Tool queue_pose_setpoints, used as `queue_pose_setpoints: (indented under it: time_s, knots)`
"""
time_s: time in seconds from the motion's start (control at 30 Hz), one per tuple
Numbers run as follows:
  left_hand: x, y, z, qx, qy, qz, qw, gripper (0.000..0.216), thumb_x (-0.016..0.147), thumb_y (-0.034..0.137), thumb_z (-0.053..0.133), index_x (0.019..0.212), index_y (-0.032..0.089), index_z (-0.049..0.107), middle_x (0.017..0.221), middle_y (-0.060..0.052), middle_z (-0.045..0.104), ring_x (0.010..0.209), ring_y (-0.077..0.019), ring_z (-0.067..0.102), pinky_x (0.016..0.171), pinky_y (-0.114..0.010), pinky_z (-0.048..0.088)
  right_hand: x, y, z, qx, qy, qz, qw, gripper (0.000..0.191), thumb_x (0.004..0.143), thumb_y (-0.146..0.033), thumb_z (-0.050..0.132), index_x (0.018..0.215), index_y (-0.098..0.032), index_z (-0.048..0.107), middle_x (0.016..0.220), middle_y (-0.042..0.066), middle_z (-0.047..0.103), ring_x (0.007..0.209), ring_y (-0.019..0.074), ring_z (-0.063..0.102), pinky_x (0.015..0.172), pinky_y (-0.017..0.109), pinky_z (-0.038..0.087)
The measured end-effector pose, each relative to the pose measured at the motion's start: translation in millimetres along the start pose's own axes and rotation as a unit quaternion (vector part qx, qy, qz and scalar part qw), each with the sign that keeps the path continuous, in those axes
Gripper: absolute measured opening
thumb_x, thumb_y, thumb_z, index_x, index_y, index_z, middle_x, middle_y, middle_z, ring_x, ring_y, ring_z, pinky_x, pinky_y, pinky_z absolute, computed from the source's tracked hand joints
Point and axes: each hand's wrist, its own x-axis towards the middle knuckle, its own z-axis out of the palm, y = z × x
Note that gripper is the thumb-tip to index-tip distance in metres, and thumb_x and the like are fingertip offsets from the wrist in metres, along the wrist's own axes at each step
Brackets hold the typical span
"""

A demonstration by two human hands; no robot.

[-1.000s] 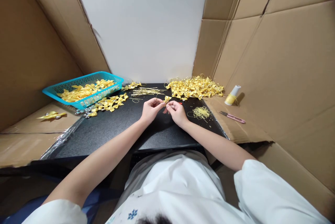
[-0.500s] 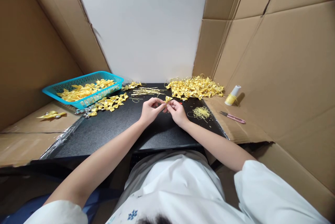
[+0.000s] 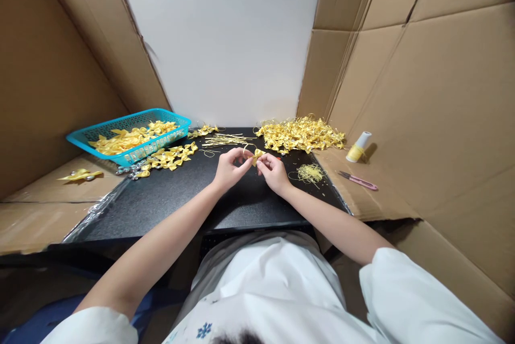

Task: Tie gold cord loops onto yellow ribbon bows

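Observation:
Over the middle of the black table (image 3: 169, 199), my left hand (image 3: 230, 168) and my right hand (image 3: 273, 171) meet with fingers pinched on one small yellow ribbon bow (image 3: 257, 154). A thin gold thread loops up from the bow between my fingertips. Behind my hands lies a bundle of short gold wires (image 3: 223, 140). A big heap of yellow ribbon pieces (image 3: 300, 134) lies at the back right.
A turquoise basket (image 3: 129, 134) of yellow bows stands at the back left, with more bows (image 3: 169, 157) spilled beside it. A tangle of gold thread (image 3: 309, 173), a thread spool (image 3: 358, 146) and pink snips (image 3: 358, 180) lie to the right. Cardboard walls enclose both sides.
My hands stay together on the bow, the fingers shifting slightly. The bow has tilted a little between my fingertips.

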Motion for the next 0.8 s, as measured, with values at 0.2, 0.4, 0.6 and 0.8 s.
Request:
queue_pose_setpoints:
  time_s: [0.2,0.4,0.6,0.8]
  knots:
    - [-0.2,-0.3,-0.4,0.036,-0.009,0.005,0.999,0.012,0.077,0.029,0.066,0.075,0.019,0.071,0.063,0.0,0.064,0.056,-0.0115,0.048,0.058,-0.025,0.039,-0.5,-1.6,-1.0,-0.039,0.01,-0.019,0.999,0.018,0.08,-0.037,0.056,0.074,-0.021,0.055,0.059,-0.004,0.052,0.053,0.0112,0.048,0.053,0.025,0.039]
    - [0.1,2.2,2.5,0.007,-0.001,-0.033,0.999,0.015,0.077,0.03,0.064,0.071,0.017,0.068,0.059,0.0,0.061,0.052,-0.0099,0.042,0.052,-0.024,0.035,-2.9,-3.4,-1.2,-0.039,-0.004,-0.01,0.999,0.015,0.082,-0.034,0.054,0.073,-0.021,0.053,0.054,-0.005,0.055,0.051,0.012,0.053,0.057,0.026,0.043]
    - [1.6,0.8,4.9,-0.059,0.011,-0.078,0.995,0.021,0.076,0.035,0.066,0.068,0.016,0.065,0.057,0.001,0.057,0.049,-0.0085,0.04,0.048,-0.023,0.031,-3.6,-5.3,-1.3,-0.025,-0.007,0.014,1.0,0.014,0.082,-0.032,0.053,0.074,-0.022,0.051,0.055,-0.003,0.061,0.051,0.013,0.057,0.058,0.026,0.044]
    - [1.7,-1.0,5.5,-0.093,0.009,-0.092,0.991,0.021,0.075,0.036,0.068,0.068,0.016,0.066,0.059,0.001,0.058,0.051,-0.0091,0.043,0.05,-0.023,0.032,-3.1,-6.5,-1.3,-0.019,-0.013,0.011,1.0,0.014,0.082,-0.033,0.053,0.074,-0.022,0.051,0.055,-0.003,0.061,0.05,0.0133,0.058,0.057,0.026,0.044]
